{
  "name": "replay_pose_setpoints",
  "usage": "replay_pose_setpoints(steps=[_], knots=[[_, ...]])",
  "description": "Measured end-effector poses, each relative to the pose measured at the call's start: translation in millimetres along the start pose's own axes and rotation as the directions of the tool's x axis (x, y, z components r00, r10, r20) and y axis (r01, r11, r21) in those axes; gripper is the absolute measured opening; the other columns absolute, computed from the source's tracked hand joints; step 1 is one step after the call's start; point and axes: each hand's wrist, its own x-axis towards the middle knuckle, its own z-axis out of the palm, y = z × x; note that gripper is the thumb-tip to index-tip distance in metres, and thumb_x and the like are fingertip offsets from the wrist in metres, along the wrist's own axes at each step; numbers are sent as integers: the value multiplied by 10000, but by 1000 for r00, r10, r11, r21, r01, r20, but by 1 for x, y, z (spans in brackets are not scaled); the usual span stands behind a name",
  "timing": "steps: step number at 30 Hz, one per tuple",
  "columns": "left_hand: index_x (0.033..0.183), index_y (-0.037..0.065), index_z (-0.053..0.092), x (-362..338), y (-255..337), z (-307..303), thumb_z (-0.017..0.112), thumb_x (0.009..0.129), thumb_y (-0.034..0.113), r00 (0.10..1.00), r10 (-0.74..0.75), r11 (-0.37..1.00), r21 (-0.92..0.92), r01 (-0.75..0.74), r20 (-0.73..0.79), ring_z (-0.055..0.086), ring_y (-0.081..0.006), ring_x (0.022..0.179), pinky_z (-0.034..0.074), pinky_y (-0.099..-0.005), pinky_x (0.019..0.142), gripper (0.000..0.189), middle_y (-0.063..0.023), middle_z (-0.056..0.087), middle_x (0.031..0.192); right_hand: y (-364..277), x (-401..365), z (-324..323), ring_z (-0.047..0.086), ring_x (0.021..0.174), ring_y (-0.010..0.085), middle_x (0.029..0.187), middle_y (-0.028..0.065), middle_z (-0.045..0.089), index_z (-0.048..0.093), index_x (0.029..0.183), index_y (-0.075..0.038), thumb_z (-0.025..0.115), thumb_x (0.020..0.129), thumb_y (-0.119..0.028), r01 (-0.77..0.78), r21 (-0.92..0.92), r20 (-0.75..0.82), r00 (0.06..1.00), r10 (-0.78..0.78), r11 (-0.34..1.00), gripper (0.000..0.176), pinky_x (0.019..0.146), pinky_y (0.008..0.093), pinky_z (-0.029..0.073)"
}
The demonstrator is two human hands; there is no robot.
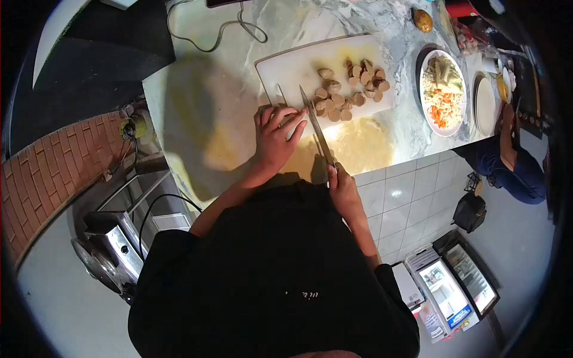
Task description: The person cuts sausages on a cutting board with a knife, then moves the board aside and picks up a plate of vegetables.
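My right hand (343, 186) grips the handle of a long kitchen knife (319, 132). Its blade slants up and to the left across the near edge of a white cutting board (292, 71). Close against the blade's left side is my left hand (277, 136), its fingers bent over the board; what lies under the fingertips is hidden. Just right of the blade lie several brown round slices (337, 100), which look like cut sausage. More slices (367, 77) are scattered towards the board's right end, with uncut-looking pieces (326, 73) beside them.
On the marble counter (203, 119) stands a white plate (421, 98) of shredded white and orange food. A potato-like item (423, 21) sits behind it. Stacked plates (484, 107) are farther right, near another person (516, 167). A cable (221, 33) lies at the back left.
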Motion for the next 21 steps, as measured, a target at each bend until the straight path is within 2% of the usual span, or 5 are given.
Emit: replay_pose_setpoints(steps=[2, 6, 11, 14, 21], knots=[[1128, 189, 725, 0, 3, -2, 754, 810, 207, 1000, -26, 1000, 11, 26, 3, 534, -201, 956, 369, -401, 926, 320, 43, 605, 1032, 6, 1, -1, 608, 874, 512, 881, 314, 643, 592, 1037, 10, 502, 1027, -303, 257, 204, -73, 966, -247, 945, 325, 738, 559, 482], [1128, 183, 721, 4, 5, -3, 745, 820, 218, 999, -41, 999, 22, 42, -2, 534, -204, 967, 369, -401, 925, 311, 37, 603, 1027, 8, 14, -2, 607, 773, 524, 766, 318, 619, 607, 1005, 19, 484, 1031, -298, 230, 218, 1, 972, -236, 948, 341, 635, 547, 482], [1204, 136, 673, -1, 4, -1, 716, 850, 246, 999, -37, 998, 48, 35, 36, 526, -224, 1017, 359, -419, 961, 373, -11, 579, 1102, -4, 19, 15, 635, 635, 487, 642, 279, 615, 541, 1063, -31, 490, 1023, -365, 192, -310, -255, 927, -276, 931, 341, 523, 534, 507], [1232, 112, 664, -1, 6, -2, 704, 858, 238, 998, -18, 996, 90, 13, 65, 517, -231, 1020, 357, -411, 958, 397, -24, 572, 1148, -1, 17, 10, 650, 619, 468, 643, 264, 630, 507, 1073, -61, 502, 1016, -377, 204, -333, -261, 918, -298, 920, 321, 507, 550, 514], [1279, 106, 628, 7, 14, -2, 698, 860, 275, 999, 17, 991, 130, -22, 38, 503, -258, 1073, 319, -437, 1017, 457, -67, 564, 1171, 0, 6, -4, 616, 682, 514, 676, 309, 614, 533, 994, -22, 501, 1023, -349, 300, -65, -244, 920, -306, 952, 331, 569, 572, 484]])
